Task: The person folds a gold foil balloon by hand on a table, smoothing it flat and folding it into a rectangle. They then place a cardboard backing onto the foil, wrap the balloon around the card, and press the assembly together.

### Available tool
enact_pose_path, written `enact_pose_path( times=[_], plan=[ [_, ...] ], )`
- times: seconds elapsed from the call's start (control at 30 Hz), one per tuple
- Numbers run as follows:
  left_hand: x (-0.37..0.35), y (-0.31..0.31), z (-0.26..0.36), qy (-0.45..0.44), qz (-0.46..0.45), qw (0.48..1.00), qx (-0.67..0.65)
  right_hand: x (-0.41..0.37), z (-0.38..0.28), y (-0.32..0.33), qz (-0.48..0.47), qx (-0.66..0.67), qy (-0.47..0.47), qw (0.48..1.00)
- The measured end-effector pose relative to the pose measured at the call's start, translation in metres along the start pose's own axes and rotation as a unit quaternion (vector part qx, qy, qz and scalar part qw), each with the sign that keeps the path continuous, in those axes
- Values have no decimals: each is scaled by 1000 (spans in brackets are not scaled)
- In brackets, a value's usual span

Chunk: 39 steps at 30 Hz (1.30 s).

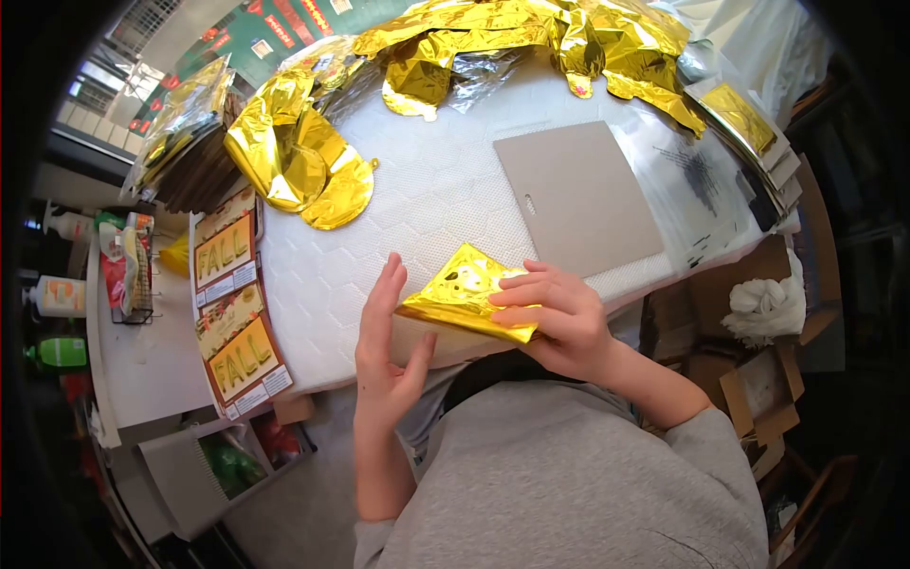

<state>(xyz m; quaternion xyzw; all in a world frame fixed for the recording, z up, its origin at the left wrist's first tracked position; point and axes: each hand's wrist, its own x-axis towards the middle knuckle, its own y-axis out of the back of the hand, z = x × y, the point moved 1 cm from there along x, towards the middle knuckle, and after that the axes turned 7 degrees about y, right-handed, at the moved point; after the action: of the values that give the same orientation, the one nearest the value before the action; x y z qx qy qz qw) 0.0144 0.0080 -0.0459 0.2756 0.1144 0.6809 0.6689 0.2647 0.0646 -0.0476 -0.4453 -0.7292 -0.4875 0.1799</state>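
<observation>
A folded gold foil balloon point(463, 289) lies at the front edge of the white padded table, its foil creased into a rough triangle. My right hand point(559, 313) grips its right end, with the fingers over the top and the thumb hidden. Just left of the foil, my left hand point(384, 341) is open, fingers straight up and thumb apart, holding nothing.
Gold foil balloons point(303, 156) lie at the back left, more gold foil point(464, 43) along the back. A grey board point(578, 194) rests right of centre beside clear plastic bags point(697, 185). Printed FALL cards point(242, 351) line the left edge. Cardboard boxes point(758, 389) stand right.
</observation>
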Motion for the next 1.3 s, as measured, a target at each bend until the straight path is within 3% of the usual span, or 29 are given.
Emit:
enact_pose_path(
  times=[0.03,0.07,0.1,0.13,0.17,0.23,0.27,0.4,0.47,0.67,0.8,0.93,1.3],
  plan=[
    [3,-9,0,1,28,992,-119,3,-6,3,0,-1,1,1000],
    [6,-15,5,0,28,992,-119,3,-12,6,31,103,-102,989],
    [9,-22,11,23,21,962,-272,3,-14,7,61,204,-202,956],
    [11,-26,16,45,11,907,-418,2,-13,7,74,301,-244,919],
    [12,-27,23,44,10,907,-419,4,-13,8,75,299,-244,920],
    [11,-28,31,155,9,854,-497,6,-13,8,115,517,-367,765],
    [9,-31,30,180,42,857,-482,8,-14,5,132,503,-404,753],
    [1,-31,24,203,79,850,-479,0,-4,4,77,515,-402,753],
    [0,-29,26,210,81,853,-471,5,-5,-2,138,489,-355,785],
    [1,-28,40,217,68,867,-443,6,1,-5,188,478,-347,784],
    [0,-23,38,256,22,834,-488,3,2,-5,178,470,-350,790],
    [-3,-21,21,274,9,839,-469,11,-2,-6,172,464,-357,793],
    [0,-27,22,262,73,817,-508,13,2,-9,156,456,-357,800]
  ],
)
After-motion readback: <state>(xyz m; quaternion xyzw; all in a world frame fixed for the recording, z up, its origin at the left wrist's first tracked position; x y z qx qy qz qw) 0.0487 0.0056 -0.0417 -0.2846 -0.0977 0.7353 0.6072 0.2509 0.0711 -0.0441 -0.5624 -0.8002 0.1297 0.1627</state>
